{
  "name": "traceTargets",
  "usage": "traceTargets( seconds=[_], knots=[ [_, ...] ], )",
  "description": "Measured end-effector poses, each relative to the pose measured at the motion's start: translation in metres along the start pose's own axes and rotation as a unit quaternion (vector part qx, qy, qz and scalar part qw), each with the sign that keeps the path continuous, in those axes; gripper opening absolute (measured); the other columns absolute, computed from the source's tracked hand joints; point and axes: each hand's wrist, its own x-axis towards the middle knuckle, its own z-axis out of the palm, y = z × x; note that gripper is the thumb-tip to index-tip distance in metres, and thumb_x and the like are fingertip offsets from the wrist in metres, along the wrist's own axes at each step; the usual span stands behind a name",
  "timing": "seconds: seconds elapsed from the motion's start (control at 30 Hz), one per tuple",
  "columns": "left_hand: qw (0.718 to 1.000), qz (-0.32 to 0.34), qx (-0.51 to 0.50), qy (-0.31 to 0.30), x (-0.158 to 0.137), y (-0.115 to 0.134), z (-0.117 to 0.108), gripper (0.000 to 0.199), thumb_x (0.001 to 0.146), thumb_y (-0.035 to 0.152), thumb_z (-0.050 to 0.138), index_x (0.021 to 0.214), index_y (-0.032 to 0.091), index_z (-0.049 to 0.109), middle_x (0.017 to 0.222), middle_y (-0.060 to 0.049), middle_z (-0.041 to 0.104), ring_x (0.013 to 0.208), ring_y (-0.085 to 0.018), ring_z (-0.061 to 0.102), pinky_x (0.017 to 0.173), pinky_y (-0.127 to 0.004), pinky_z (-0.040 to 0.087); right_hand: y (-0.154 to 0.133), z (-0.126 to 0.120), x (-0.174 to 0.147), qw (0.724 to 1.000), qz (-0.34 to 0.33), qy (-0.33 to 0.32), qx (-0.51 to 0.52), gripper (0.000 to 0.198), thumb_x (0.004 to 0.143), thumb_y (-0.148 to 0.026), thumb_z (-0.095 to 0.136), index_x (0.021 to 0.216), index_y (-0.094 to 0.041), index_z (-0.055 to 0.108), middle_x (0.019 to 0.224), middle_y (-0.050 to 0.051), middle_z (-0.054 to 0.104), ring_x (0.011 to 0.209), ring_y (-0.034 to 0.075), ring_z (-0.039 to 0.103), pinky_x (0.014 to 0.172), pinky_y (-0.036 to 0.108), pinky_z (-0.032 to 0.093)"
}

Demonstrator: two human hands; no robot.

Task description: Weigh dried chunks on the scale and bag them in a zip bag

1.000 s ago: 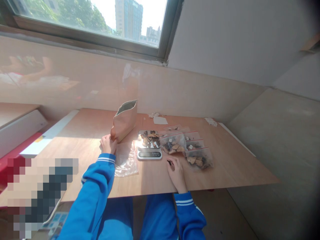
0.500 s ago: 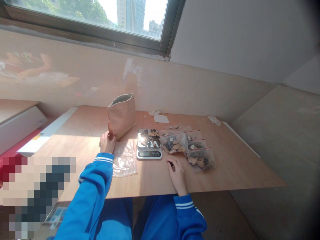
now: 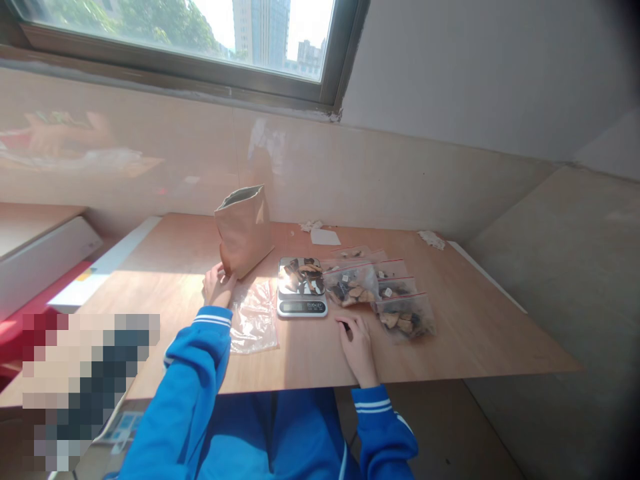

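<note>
My left hand (image 3: 219, 285) is closed at the lower left corner of an open-topped brown paper bag (image 3: 245, 233), its fingers partly hidden by the bag. Beside it lies a flat, clear plastic bag (image 3: 254, 320). A digital scale (image 3: 302, 307) stands right of these, its plate heaped with dark and tan dried pieces (image 3: 304, 272). My right hand (image 3: 358, 343) rests on the table in front of the zip bags, fingers curled round a small dark piece (image 3: 345, 326), mostly hidden. The scale's reading is too faint to make out.
Several clear zip bags (image 3: 403, 321) of similar pieces overlap to the right of the scale. Behind them lie a white paper (image 3: 325, 237) and crumpled tissues (image 3: 431, 240). The wooden table (image 3: 480, 333) meets a tiled wall at the back. A pixelated patch covers the lower left.
The view has shifted slightly, and everything on the table sits a little further right in it. Both hands keep nearly the same places and poses.
</note>
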Motion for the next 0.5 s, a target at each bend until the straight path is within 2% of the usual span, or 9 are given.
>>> traceTargets(
  seconds=[0.1, 0.17, 0.23, 0.27, 0.3, 0.37, 0.5],
  knots=[
    [0.998, -0.025, 0.045, 0.033, -0.015, -0.002, -0.013, 0.065, 0.069, 0.04, 0.066, 0.128, 0.019, 0.046, 0.131, -0.016, 0.046, 0.125, -0.032, 0.043, 0.105, -0.048, 0.035, 0.0, 0.0, 0.0, 1.0, -0.004, 0.005, 0.003, 0.022, 0.091, -0.024, 0.046, 0.092, -0.021, 0.068, 0.088, 0.008, 0.062, 0.087, 0.023, 0.058, 0.079, 0.038, 0.048],
    [0.997, 0.011, 0.057, 0.043, -0.03, -0.004, -0.025, 0.061, 0.069, 0.039, 0.066, 0.123, 0.018, 0.048, 0.125, -0.015, 0.049, 0.12, -0.031, 0.047, 0.103, -0.048, 0.037, 0.0, -0.001, -0.001, 1.0, -0.005, 0.009, 0.009, 0.022, 0.091, -0.024, 0.046, 0.092, -0.022, 0.067, 0.088, 0.008, 0.062, 0.087, 0.023, 0.058, 0.079, 0.038, 0.048],
    [0.997, 0.071, 0.04, -0.018, -0.05, -0.002, -0.033, 0.039, 0.073, 0.042, 0.06, 0.105, 0.02, 0.056, 0.106, -0.009, 0.057, 0.1, -0.026, 0.057, 0.093, -0.045, 0.045, -0.001, -0.001, -0.001, 1.0, -0.005, 0.011, 0.014, 0.021, 0.091, -0.025, 0.046, 0.093, -0.022, 0.067, 0.089, 0.008, 0.062, 0.088, 0.023, 0.059, 0.079, 0.038, 0.049],
    [0.99, 0.099, 0.025, -0.096, -0.061, 0.0, -0.035, 0.031, 0.075, 0.045, 0.057, 0.095, 0.022, 0.058, 0.094, -0.006, 0.059, 0.087, -0.023, 0.06, 0.084, -0.041, 0.049, -0.001, -0.001, -0.001, 1.0, -0.005, 0.012, 0.016, 0.021, 0.091, -0.025, 0.046, 0.093, -0.022, 0.067, 0.09, 0.008, 0.063, 0.089, 0.023, 0.059, 0.08, 0.038, 0.049],
    [0.98, 0.112, 0.017, -0.164, -0.073, 0.004, -0.034, 0.029, 0.078, 0.049, 0.053, 0.089, 0.023, 0.058, 0.086, -0.004, 0.06, 0.079, -0.022, 0.06, 0.076, -0.039, 0.051, -0.002, -0.001, -0.001, 1.0, -0.003, 0.012, 0.019, 0.021, 0.091, -0.025, 0.047, 0.093, -0.022, 0.067, 0.09, 0.008, 0.063, 0.089, 0.024, 0.059, 0.08, 0.039, 0.049],
    [0.967, 0.114, 0.04, -0.225, -0.095, 0.013, -0.027, 0.031, 0.077, 0.054, 0.052, 0.082, 0.023, 0.056, 0.078, -0.002, 0.059, 0.07, -0.021, 0.06, 0.07, -0.038, 0.05, -0.002, -0.001, -0.001, 1.0, 0.005, 0.015, 0.024, 0.021, 0.091, -0.026, 0.047, 0.092, -0.021, 0.067, 0.09, 0.008, 0.063, 0.089, 0.024, 0.059, 0.079, 0.039, 0.049],
    [0.951, 0.134, 0.18, -0.213, -0.121, 0.025, -0.003, 0.032, 0.075, 0.054, 0.053, 0.071, 0.023, 0.047, 0.077, -0.008, 0.059, 0.082, -0.029, 0.062, 0.072, -0.04, 0.047, -0.001, -0.002, -0.002, 0.998, 0.021, 0.033, 0.051, 0.023, 0.092, -0.029, 0.044, 0.095, -0.02, 0.066, 0.092, 0.01, 0.065, 0.086, 0.024, 0.061, 0.077, 0.039, 0.051]
  ],
)
